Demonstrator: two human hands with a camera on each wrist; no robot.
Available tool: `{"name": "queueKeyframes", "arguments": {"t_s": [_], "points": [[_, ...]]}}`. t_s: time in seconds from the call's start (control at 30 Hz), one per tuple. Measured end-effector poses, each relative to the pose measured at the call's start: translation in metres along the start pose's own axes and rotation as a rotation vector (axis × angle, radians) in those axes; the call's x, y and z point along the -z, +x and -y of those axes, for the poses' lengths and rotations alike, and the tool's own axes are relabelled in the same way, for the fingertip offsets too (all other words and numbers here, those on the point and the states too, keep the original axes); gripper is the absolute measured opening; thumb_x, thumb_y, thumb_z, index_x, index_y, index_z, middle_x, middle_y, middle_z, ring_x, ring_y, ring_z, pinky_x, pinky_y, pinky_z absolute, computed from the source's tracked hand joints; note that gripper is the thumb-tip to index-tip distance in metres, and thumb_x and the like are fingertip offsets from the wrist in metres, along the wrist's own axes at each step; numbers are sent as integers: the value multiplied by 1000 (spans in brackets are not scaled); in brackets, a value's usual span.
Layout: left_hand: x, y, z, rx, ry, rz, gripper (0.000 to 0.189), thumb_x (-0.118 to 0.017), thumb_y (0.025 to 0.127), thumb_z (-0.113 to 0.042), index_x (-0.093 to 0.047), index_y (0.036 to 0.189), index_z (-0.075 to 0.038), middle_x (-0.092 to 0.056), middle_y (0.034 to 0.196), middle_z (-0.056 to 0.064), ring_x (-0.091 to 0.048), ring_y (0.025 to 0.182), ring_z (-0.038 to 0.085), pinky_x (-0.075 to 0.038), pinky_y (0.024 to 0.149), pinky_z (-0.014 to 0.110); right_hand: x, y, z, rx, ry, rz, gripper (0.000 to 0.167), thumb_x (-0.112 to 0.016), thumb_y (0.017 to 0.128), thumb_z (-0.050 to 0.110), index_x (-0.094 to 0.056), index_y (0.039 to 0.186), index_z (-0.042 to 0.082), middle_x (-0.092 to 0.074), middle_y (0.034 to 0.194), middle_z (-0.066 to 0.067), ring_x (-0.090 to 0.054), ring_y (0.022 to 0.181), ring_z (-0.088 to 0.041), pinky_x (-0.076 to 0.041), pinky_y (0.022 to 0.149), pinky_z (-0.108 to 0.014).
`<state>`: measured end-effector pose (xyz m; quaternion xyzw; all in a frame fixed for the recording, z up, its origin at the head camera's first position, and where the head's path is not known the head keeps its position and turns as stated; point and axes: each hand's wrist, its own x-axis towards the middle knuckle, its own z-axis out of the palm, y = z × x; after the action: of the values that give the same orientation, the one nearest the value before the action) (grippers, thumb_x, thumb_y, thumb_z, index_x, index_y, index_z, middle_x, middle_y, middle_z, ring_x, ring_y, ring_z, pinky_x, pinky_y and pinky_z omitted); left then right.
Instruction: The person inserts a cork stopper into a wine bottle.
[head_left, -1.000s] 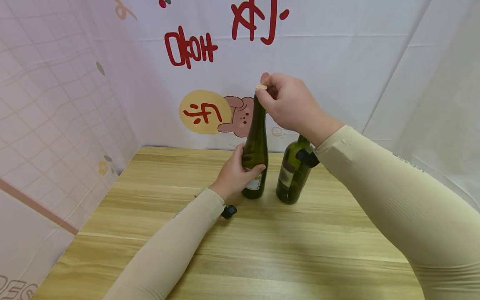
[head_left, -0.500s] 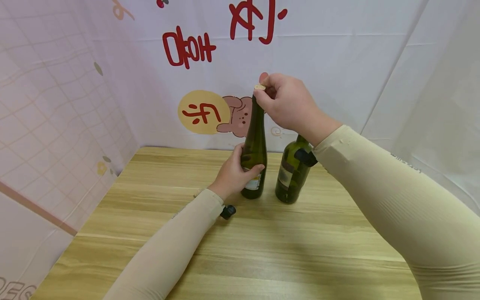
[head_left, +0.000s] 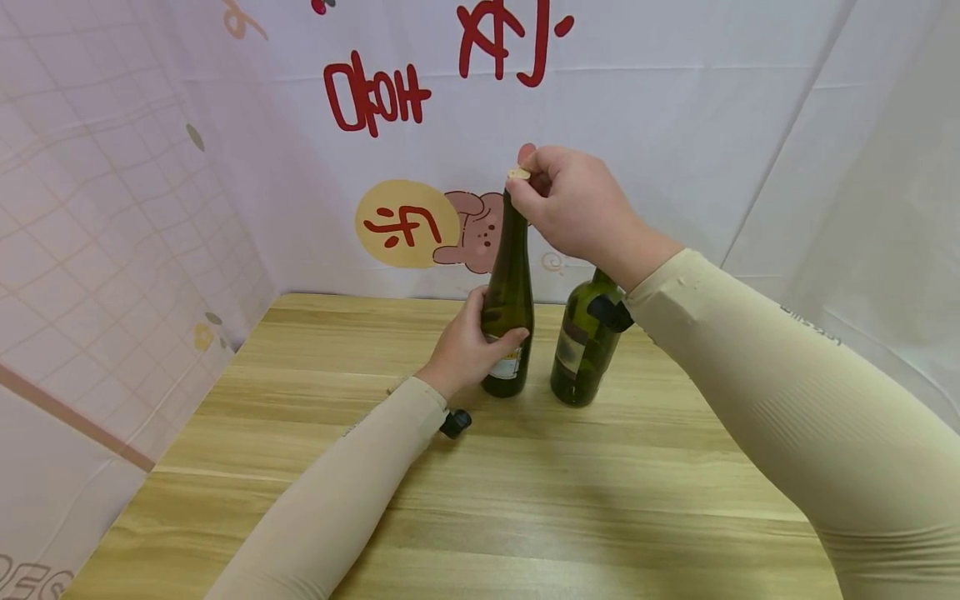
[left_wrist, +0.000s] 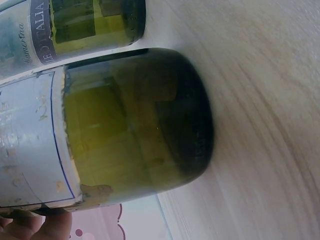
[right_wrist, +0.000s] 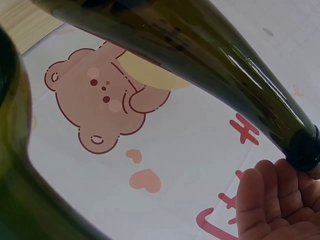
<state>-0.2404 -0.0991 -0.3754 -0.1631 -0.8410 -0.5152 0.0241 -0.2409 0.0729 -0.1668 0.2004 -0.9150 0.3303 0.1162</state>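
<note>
Fingers [right_wrist: 271, 182] of the right hand [head_left: 581, 200] pinch a cork [head_left: 518, 174] atop a green bottle [head_left: 513, 275] gripped by the left hand [head_left: 467, 346]; a second bottle [head_left: 579, 362], partly hidden, stands alongside, contents unclear.

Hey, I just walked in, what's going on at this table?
A person's left hand grips a tall green glass bottle standing on the light wooden table. Their right hand pinches a small pale cork at its mouth. A second green glass bottle stands beside it, held by neither hand.
</note>
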Motion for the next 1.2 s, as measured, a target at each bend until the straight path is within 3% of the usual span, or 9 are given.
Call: {"name": "queueKeyframes", "arguments": {"t_s": [0.57,0.87,1.2], "points": [[0,1,0,-25,2,0,82,-71,94,-61,-34,157,-24,-62,130,2,-73,98,18,-60,94,44,2,-2,2,-16,10,-8,29,-51,107,34,-65,108,8,-61,89,-3,-51,83,-22,-41,70,-32],[0,1,1,-8,-4,0,81,-72,94,-59,-34,156,-25,-62,129,2,-73,99,19,-59,96,46,1,-3,2,-7,13,0,30,-52,108,34,-64,110,7,-62,91,-5,-52,80,-22,-44,68,-32],[-1,0,2,-4,-16,7,81,-72,94,-60,-34,156,-26,-62,129,1,-73,101,19,-60,96,46,1,-5,4,-23,-25,29,35,-52,109,37,-65,117,5,-64,94,-7,-54,89,-23,-44,76,-34]]}}
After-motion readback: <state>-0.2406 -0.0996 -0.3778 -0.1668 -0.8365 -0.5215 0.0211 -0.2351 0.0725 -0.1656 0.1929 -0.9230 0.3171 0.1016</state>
